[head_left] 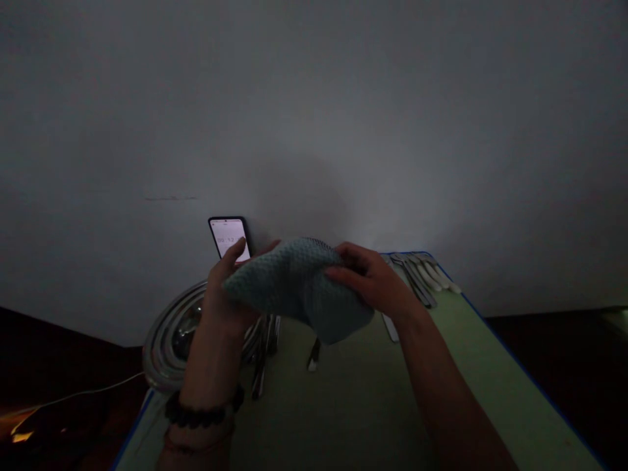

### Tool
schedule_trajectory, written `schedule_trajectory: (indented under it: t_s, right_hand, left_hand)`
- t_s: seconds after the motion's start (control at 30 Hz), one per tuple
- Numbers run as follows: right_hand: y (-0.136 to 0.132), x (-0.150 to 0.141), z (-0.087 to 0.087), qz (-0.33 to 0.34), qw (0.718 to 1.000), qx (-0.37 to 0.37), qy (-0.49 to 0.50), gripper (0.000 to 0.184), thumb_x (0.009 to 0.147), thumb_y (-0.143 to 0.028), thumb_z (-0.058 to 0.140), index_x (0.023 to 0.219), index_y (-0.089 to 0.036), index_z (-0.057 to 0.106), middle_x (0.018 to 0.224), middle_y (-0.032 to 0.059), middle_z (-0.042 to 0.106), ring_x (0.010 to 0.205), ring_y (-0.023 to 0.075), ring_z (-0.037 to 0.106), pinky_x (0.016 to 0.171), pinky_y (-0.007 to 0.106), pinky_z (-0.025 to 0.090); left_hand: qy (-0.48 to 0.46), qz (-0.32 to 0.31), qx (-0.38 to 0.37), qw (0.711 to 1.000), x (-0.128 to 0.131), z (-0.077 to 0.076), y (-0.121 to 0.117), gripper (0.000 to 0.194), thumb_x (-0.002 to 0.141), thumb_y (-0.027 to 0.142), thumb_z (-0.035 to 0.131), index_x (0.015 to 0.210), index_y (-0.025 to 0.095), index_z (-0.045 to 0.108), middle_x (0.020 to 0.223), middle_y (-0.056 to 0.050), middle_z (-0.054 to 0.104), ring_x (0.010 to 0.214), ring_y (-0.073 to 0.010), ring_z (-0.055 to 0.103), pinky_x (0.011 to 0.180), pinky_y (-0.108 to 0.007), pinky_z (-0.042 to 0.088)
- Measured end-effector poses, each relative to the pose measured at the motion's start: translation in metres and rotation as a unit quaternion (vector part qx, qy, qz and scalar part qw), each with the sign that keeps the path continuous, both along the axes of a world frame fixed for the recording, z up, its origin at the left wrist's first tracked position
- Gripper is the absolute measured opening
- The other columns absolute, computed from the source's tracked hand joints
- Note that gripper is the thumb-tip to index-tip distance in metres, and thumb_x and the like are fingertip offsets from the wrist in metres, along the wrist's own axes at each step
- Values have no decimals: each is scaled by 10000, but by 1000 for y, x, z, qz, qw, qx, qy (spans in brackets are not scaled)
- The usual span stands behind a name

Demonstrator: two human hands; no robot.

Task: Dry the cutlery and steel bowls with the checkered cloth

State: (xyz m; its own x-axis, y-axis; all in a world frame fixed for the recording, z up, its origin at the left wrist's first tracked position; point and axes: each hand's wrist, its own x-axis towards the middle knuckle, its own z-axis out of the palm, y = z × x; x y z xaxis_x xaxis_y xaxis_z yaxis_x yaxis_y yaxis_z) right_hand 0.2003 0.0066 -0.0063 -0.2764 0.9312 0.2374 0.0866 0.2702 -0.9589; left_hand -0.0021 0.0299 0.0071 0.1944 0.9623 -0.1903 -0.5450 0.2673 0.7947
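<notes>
A grey-green textured cloth is held up over the table between my two hands. My left hand supports its left end, thumb raised and the other fingers partly hidden behind the fabric. On the other side my right hand pinches the upper right of the cloth between thumb and fingers. Whether something is wrapped inside the folds cannot be seen. Below the cloth, a metal utensil end shows on the table. Several dark, shiny utensil handles lie beside my left wrist.
A round shiny metal dish stands at the table's left edge. A phone with a lit timer leans against the wall. Several metal and white-handled utensils lie at the back right of the pale green table, which has blue edging.
</notes>
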Motion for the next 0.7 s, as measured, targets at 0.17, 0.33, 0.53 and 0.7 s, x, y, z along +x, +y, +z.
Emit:
schedule_trajectory:
  t_s: [0.17,0.33,0.53,0.7]
  right_hand:
    - [-2,-5,8,-93,981,-97,142,191,733,-365,642,842,-236,552,696,-36,605,586,106,532,537,238,395]
    - [3,-4,3,-119,977,-117,136,213,693,-339,662,835,-217,560,681,-29,576,591,110,514,537,241,371]
    - [13,-2,-13,-58,983,-97,143,368,716,-322,636,1073,-256,577,839,6,648,730,149,586,678,294,465]
    - [15,4,-19,-67,992,41,100,124,746,-280,585,827,-250,674,872,7,664,851,175,588,800,344,459]
  left_hand:
    - [-55,-43,40,997,6,-3,-8,464,721,580,610,990,204,638,809,-55,701,807,-248,658,710,-352,519]
    - [129,-3,113,985,7,-12,-7,971,651,186,775,1430,327,212,612,69,604,578,-123,608,569,-201,476]
    - [141,50,203,968,10,-8,-11,1169,614,15,740,1449,378,6,927,9,714,747,-165,689,690,-240,534]
    - [91,65,243,963,12,-3,-15,1001,594,28,756,1410,342,269,882,34,745,759,-164,691,696,-233,535]
